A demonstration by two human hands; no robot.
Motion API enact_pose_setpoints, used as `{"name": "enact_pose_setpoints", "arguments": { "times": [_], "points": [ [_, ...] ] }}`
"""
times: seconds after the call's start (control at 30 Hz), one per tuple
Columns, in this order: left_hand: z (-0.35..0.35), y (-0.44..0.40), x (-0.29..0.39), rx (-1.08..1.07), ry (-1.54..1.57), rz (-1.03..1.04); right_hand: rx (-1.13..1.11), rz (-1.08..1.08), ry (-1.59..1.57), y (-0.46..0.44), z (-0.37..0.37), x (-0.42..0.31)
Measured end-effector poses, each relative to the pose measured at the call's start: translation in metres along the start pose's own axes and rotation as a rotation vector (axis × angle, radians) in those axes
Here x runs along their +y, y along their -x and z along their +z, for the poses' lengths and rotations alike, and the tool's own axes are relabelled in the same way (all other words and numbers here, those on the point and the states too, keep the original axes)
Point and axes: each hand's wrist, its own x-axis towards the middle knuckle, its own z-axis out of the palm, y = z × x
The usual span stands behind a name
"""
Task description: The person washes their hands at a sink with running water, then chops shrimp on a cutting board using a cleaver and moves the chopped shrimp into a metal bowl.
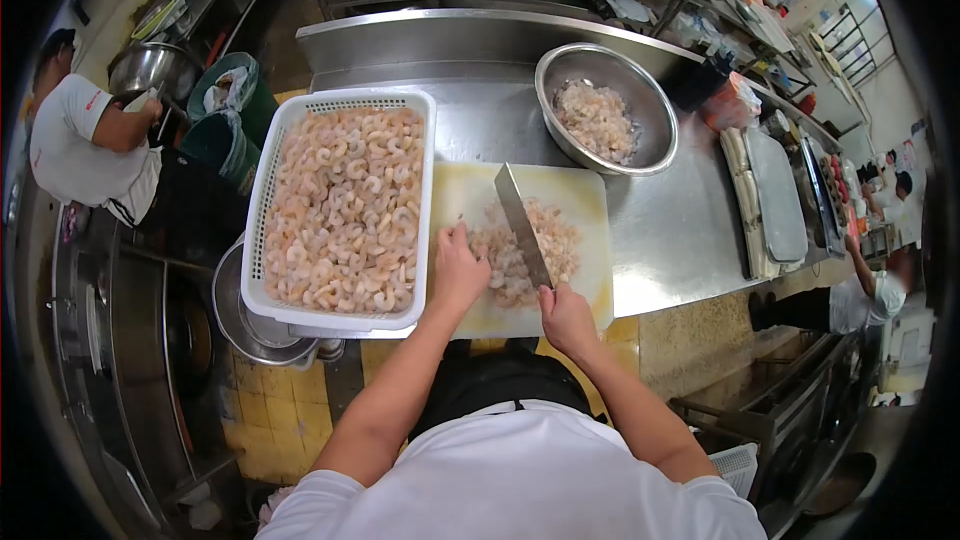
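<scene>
My right hand [570, 320] is closed around the handle of a knife [522, 225] with a broad, long blade. The blade slants up and left across a pile of chopped shrimp [545, 250] on a white, yellow-stained cutting board [590, 310]. At the left edge of that pile is my left hand [458, 268], its fingers loosely bent and somewhat apart, with no held thing visible. Just left of the board, a white perforated basket [428, 170] is filled with whole peeled shrimp [345, 210]. Beyond the board, a steel bowl [655, 125] contains more chopped shrimp [595, 120].
The steel table [665, 230] has a raised back edge. Grey lidded trays [775, 195] stand at its right end. Below the basket's left side is a metal basin [235, 310]. One person [95, 140] stands at left near green bins [220, 145]; another [860, 295] is at right.
</scene>
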Motion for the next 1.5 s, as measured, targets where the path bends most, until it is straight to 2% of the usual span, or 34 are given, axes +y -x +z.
{"name": "enact_pose_setpoints", "arguments": {
  "times": [0.1,0.2,0.3,0.37,0.6,0.7,0.8,0.9,1.03,1.1,1.2,1.3,1.4,1.5],
  "points": [
    [-0.002,0.002,0.008,-0.148,0.05,0.041,-0.056,0.068,-0.008,0.002,-0.024,-0.011],
    [0.011,0.009,-0.004,-0.164,0.19,0.078,-0.028,0.059,-0.074,0.001,-0.04,-0.025],
    [0.01,0.02,-0.007,0.012,0.251,0.168,-0.037,0.04,-0.032,-0.005,-0.032,-0.028],
    [0.013,0.025,-0.01,0.012,0.287,0.127,-0.023,-0.027,-0.016,-0.006,-0.003,0.001],
    [0.002,0.039,-0.017,0.076,0.357,0.097,-0.107,0.009,-0.05,0.001,-0.045,-0.035],
    [0.011,0.038,-0.025,0.124,0.392,0.109,-0.055,-0.087,-0.033,0.008,-0.029,-0.028],
    [0.014,0.036,-0.028,0.126,0.416,0.097,-0.123,-0.075,-0.002,0.005,-0.005,-0.01],
    [0.016,0.035,-0.033,0.135,0.45,0.092,-0.136,-0.003,0.015,0.001,-0.024,-0.026],
    [0.008,0.034,-0.03,0.102,0.41,0.07,-0.117,-0.016,0.011,0.006,-0.037,-0.042],
    [0.003,0.034,-0.031,0.097,0.383,0.074,-0.055,-0.053,-0.012,0.01,-0.022,-0.032],
    [-0.001,0.036,-0.036,0.033,0.357,0.058,-0.131,-0.009,0.017,0.01,-0.001,-0.003],
    [-0.006,0.039,-0.039,0.024,0.435,0.124,-0.141,0.029,0.012,0.008,-0.035,-0.033],
    [-0.001,0.04,-0.044,0.039,0.416,0.159,-0.082,-0.023,-0.035,0.011,-0.043,-0.046],
    [-0.002,0.04,-0.042,0.04,0.44,0.137,-0.03,-0.079,-0.029,0.009,-0.017,-0.034]
  ]
}}
